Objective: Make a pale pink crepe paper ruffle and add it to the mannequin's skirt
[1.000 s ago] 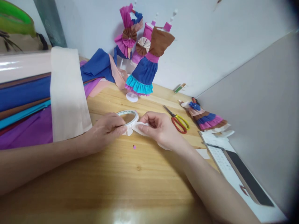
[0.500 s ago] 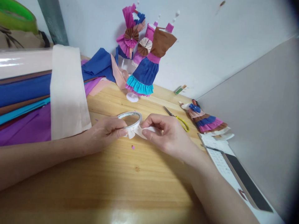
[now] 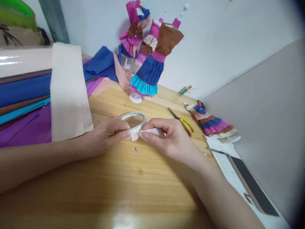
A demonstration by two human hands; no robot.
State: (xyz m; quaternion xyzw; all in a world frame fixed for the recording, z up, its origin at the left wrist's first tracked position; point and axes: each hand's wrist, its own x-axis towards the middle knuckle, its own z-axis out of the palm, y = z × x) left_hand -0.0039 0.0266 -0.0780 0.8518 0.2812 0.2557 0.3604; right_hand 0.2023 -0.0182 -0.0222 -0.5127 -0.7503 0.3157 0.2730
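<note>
Ring point(image 3: 137, 127) over the bench point(image 3: 138, 190), left hand point(image 3: 108, 133) pinching its eight-o'clock side; right hand point(image 3: 170, 136) grips a white strip point(image 3: 154, 131) at four o'clock; scissors point(image 3: 182, 120) lie at three

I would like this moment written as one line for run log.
left hand: holds white ring | right hand: pinches white strip at ring's edge | beyond hands: scissors, small dress | on table: purple scrap
</note>
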